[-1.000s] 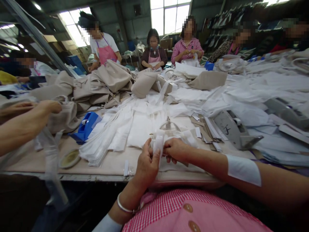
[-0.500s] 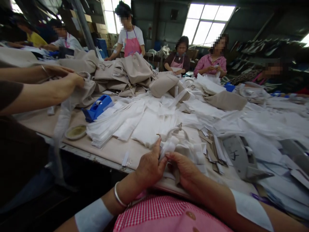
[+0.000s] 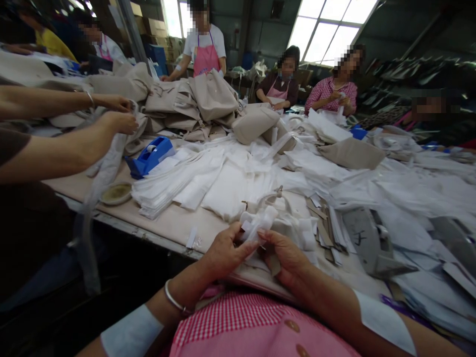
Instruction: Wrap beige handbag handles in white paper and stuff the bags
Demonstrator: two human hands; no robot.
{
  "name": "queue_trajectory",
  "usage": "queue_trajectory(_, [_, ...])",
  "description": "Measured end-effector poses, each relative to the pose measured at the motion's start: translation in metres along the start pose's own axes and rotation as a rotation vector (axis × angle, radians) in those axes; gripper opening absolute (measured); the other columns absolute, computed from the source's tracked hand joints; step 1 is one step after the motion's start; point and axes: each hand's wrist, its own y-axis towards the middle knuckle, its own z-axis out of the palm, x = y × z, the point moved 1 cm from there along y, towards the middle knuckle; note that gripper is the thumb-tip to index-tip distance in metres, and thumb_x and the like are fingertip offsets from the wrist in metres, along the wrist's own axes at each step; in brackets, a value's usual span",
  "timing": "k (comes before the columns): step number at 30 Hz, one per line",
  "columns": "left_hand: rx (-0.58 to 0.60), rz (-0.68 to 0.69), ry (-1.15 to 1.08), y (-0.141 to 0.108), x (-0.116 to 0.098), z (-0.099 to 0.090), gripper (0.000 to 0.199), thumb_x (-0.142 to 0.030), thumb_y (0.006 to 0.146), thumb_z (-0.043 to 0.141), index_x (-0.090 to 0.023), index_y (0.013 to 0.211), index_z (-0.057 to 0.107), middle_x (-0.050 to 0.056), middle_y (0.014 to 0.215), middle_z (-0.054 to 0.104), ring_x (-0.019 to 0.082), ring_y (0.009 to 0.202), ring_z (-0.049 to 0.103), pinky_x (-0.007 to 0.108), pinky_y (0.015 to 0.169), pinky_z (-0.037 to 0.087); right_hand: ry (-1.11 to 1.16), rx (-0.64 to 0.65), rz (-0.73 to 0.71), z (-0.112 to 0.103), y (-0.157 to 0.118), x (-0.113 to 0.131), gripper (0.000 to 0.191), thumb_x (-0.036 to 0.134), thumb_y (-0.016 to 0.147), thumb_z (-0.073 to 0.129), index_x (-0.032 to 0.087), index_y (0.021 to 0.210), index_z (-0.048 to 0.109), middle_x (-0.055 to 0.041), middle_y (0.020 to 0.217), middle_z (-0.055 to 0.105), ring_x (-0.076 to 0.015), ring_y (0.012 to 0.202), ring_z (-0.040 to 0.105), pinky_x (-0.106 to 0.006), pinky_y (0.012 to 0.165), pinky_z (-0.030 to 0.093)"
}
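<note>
At the table's front edge, my left hand is closed on a bundle of white wrapping, thumb and fingers pinching its left side. Opposite it, my right hand grips the same wrapping between thumb and forefinger, fingertips nearly meeting the left thumb. A beige strip hangs beneath my right hand's fingers. Beyond the hands lies a beige strap partly wrapped in white. Stacked white sheets spread behind and to the left.
Blue tape dispenser and small round dish stand left; a grey tape dispenser stands right. Beige bags are heaped behind. A co-worker's hands hold wrapped straps at left. Several people work across the table.
My left forefinger, earlier stretched forward, has curled back to the white wrapping. The co-worker's hands at left have shifted, with the hanging white wrapping. The view has tilted slightly.
</note>
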Motion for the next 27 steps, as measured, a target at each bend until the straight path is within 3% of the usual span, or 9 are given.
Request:
queue_trajectory(3, [0.005,-0.066,-0.116,0.001,0.0,0.002,0.039,-0.047,0.083,0.063,-0.015,0.106,0.064,0.004,0.09,0.07,0.018,0.08,0.064,0.026,0.068,0.049,-0.019,-0.013,0.015,0.0,0.002,0.0,0.009,0.014,0.065,0.07,0.014,0.074,0.071,-0.0029,0.068,0.07,-0.014,0.058,0.059,-0.024,0.057,0.052])
queue_trajectory(6, [-0.042,-0.091,-0.079,0.003,-0.001,0.004,0.04,-0.05,0.081,0.063,-0.013,0.095,0.069,0.003,0.081,0.068,0.017,0.073,0.06,0.024,0.062,0.046,-0.097,0.058,0.005,-0.007,0.006,0.006,0.01,0.02,0.067,0.073,0.014,0.076,0.071,-0.0033,0.072,0.07,-0.0137,0.063,0.059,-0.024,0.06,0.05])
queue_trajectory(12, [-0.004,-0.079,-0.022,0.006,0.001,0.001,0.038,-0.048,0.081,0.063,-0.012,0.087,0.071,0.002,0.074,0.064,0.014,0.068,0.054,0.023,0.058,0.041,-0.601,0.279,0.028,-0.034,0.0,0.03,0.029,0.035,0.067,0.078,0.013,0.086,0.072,-0.0052,0.084,0.07,-0.0121,0.062,0.059,-0.021,0.048,0.039])
queue_trajectory(16, [0.011,-0.082,-0.012,0.007,0.003,0.0,0.037,-0.048,0.082,0.062,-0.012,0.086,0.07,0.001,0.072,0.061,0.014,0.066,0.052,0.023,0.057,0.039,-0.768,0.231,-0.002,-0.044,0.002,0.034,0.029,0.042,0.073,0.072,0.014,0.069,0.068,-0.0016,0.065,0.065,-0.0071,0.043,0.046,-0.022,0.04,0.024])
queue_trajectory(21, [0.057,-0.106,-0.005,0.006,0.002,-0.001,0.042,-0.05,0.082,0.06,-0.01,0.091,0.07,0.003,0.076,0.064,0.015,0.067,0.054,0.024,0.058,0.041,-0.993,0.199,-0.109,-0.037,0.012,0.032,0.026,0.038,0.077,0.064,0.015,0.064,0.065,0.0032,0.04,0.052,-0.0056,0.034,0.029,-0.023,0.04,0.016])
queue_trajectory(27, [0.068,-0.11,-0.021,0.009,0.008,-0.001,0.044,-0.049,0.083,0.059,-0.008,0.096,0.071,0.006,0.082,0.069,0.017,0.07,0.058,0.026,0.062,0.044,-1.057,0.216,-0.177,-0.019,0.013,0.033,0.02,0.031,0.076,0.061,0.017,0.062,0.063,0.003,0.045,0.055,-0.0084,0.037,0.04,-0.023,0.042,0.027])
